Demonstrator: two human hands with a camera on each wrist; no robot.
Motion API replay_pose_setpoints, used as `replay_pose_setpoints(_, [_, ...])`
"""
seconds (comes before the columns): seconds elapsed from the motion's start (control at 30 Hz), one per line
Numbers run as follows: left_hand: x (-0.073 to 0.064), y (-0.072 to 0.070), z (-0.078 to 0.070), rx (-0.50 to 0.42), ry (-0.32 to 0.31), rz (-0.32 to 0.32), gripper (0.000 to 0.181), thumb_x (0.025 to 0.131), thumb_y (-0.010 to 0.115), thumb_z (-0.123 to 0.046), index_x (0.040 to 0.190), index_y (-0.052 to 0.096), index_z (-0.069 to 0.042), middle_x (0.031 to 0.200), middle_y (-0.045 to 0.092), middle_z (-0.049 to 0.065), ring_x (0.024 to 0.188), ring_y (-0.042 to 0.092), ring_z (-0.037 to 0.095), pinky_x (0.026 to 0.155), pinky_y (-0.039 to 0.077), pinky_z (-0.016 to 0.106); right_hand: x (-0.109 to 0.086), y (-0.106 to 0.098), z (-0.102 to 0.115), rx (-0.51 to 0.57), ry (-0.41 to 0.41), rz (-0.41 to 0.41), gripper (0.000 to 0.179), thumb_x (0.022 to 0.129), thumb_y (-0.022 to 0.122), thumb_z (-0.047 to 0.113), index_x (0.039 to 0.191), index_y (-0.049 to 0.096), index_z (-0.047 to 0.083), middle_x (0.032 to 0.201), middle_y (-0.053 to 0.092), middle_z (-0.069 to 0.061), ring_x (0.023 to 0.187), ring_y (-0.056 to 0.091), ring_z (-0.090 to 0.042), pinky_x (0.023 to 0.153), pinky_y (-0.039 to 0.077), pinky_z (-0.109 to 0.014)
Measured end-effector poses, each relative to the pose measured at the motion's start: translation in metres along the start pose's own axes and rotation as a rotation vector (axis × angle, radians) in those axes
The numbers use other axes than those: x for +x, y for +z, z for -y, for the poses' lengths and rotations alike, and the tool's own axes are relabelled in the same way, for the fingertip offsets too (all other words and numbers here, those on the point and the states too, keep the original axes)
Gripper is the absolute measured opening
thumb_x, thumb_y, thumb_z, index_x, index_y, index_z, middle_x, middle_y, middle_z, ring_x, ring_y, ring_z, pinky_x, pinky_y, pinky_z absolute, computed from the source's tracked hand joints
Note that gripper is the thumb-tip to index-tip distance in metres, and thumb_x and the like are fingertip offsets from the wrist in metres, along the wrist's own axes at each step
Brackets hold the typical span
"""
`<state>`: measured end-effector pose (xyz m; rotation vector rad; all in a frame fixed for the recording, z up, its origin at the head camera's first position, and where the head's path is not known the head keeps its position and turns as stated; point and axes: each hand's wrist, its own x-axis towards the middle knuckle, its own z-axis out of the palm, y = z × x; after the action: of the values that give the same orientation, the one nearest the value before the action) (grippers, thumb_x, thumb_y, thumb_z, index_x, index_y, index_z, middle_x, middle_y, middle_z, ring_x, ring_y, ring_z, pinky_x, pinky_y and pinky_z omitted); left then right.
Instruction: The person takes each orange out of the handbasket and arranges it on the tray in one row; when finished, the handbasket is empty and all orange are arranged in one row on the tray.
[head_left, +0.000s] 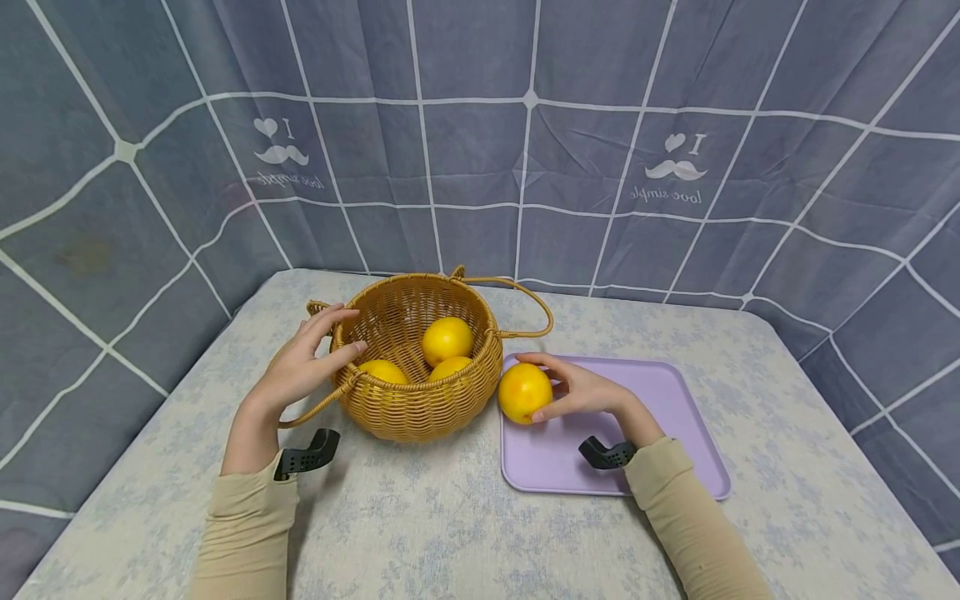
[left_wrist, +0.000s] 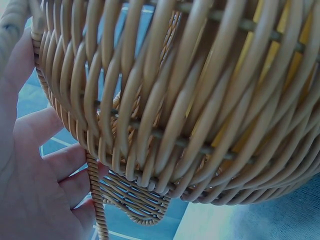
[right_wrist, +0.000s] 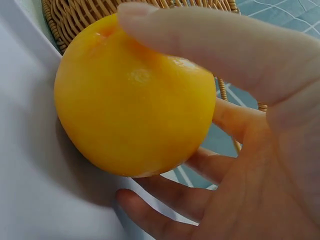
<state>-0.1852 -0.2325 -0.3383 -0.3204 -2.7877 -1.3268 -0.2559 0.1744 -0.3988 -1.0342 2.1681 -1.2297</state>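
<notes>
A round yellow-orange orange (head_left: 523,393) is gripped by my right hand (head_left: 588,393), thumb on the near side and fingers around the far side. It is over the left edge of the lilac tray (head_left: 547,467), close to the basket's right side; whether it touches the tray, I cannot tell. To the left, a woven wicker basket (head_left: 420,414) stands upright with three oranges (head_left: 447,340) inside. My left hand (head_left: 300,358) holds the basket's left rim, its thumb reaching over the edge. In the left wrist view, the fingers partly disappear behind the wicker (left_wrist: 150,100).
The basket's loop handles stick out, one (head_left: 536,315) to the right above the tray's back corner, the other (head_left: 315,410) to the front left. A pale floral cloth covers the table (head_left: 420,517). A grey-blue checked curtain (head_left: 480,158) hangs behind and at the sides.
</notes>
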Motion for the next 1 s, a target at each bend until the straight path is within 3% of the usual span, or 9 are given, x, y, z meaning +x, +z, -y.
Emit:
replay_pose_setpoints(0.23, [0.000,0.000,0.000,0.005,-0.002,0.001,0.060,0.093,0.055,-0.044,0.143,0.038,-0.016,0.156,0.013,-0.001,0.142,0.004,0.033,0.101,0.014,0.069,-0.001,-0.003,0.002,-0.020,-0.016,-0.005,0.082,0.078,0.077,0.017,0.145,0.031,0.003,0.146,0.032,-0.020,0.127,0.037,-0.036,0.098,0.039,-0.050])
replay_pose_setpoints(0.5, [0.001,0.001,0.001,0.006,-0.001,-0.004,0.060,0.093,0.055,-0.044,0.143,0.038,-0.017,0.156,0.013,0.000,0.142,0.002,0.032,0.101,0.013,0.070,-0.006,-0.006,0.016,-0.038,-0.004,-0.024,0.081,0.076,0.079,0.021,0.144,0.035,0.009,0.146,0.034,-0.013,0.129,0.038,-0.032,0.101,0.036,-0.053])
replay_pose_setpoints(0.83, [0.000,0.000,0.000,0.010,-0.004,-0.002,0.060,0.093,0.055,-0.045,0.143,0.038,-0.017,0.156,0.013,-0.001,0.142,0.000,0.031,0.101,0.012,0.070,-0.013,-0.011,0.035,-0.039,-0.105,-0.043,0.072,0.078,0.077,0.012,0.140,0.041,0.009,0.144,0.037,-0.015,0.128,0.039,-0.035,0.102,0.034,-0.054])
replay_pose_setpoints(1.0, [0.000,-0.001,-0.001,0.007,-0.007,0.000,0.061,0.093,0.055,-0.046,0.144,0.037,-0.018,0.156,0.013,-0.001,0.142,-0.002,0.031,0.101,0.010,0.070,-0.016,-0.013,0.045,-0.057,-0.129,-0.050,0.071,0.078,0.077,0.011,0.140,0.042,0.008,0.142,0.041,-0.010,0.126,0.042,-0.035,0.103,0.035,-0.049])
